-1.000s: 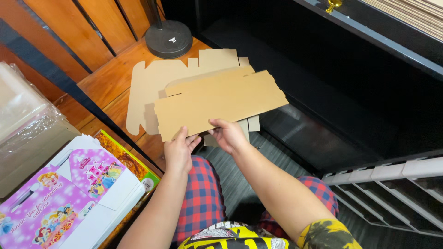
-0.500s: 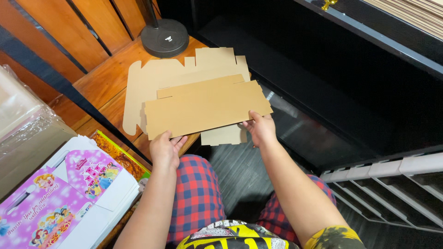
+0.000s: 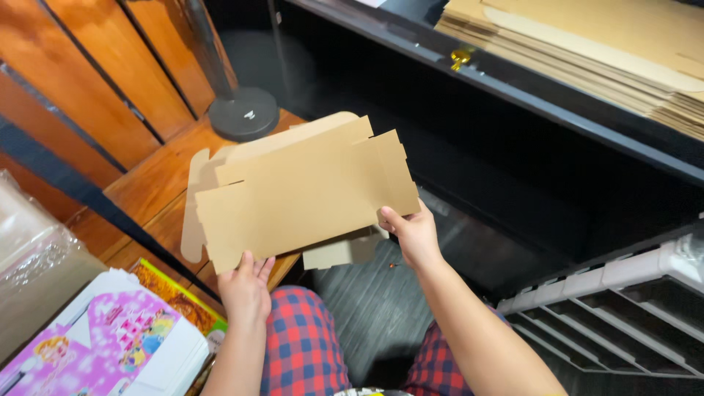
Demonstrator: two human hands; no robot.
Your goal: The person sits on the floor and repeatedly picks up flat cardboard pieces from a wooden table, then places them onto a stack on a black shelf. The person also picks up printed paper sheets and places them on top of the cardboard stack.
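Note:
A flat brown die-cut cardboard box blank (image 3: pixel 301 191), folded over on itself, hangs in the air above my lap. My left hand (image 3: pixel 246 287) grips its lower left corner, thumb side under the edge. At the lower right edge my right hand (image 3: pixel 412 233) pinches the blank with the thumb on top. A loose flap of the blank (image 3: pixel 341 253) hangs down between my hands. My knees in red and blue plaid trousers (image 3: pixel 304 345) are below.
A stack of flat cardboard blanks (image 3: pixel 587 51) lies on a dark shelf at upper right. A round black stand base (image 3: pixel 242 114) sits on the wooden floor. Colourful pink boxes (image 3: pixel 110 345) are at lower left; a white slatted rack (image 3: pixel 623 308) is at right.
The blank has been lifted higher and nearer the camera. My right hand slid from the bottom middle out to the right edge, and my hands are now farther apart.

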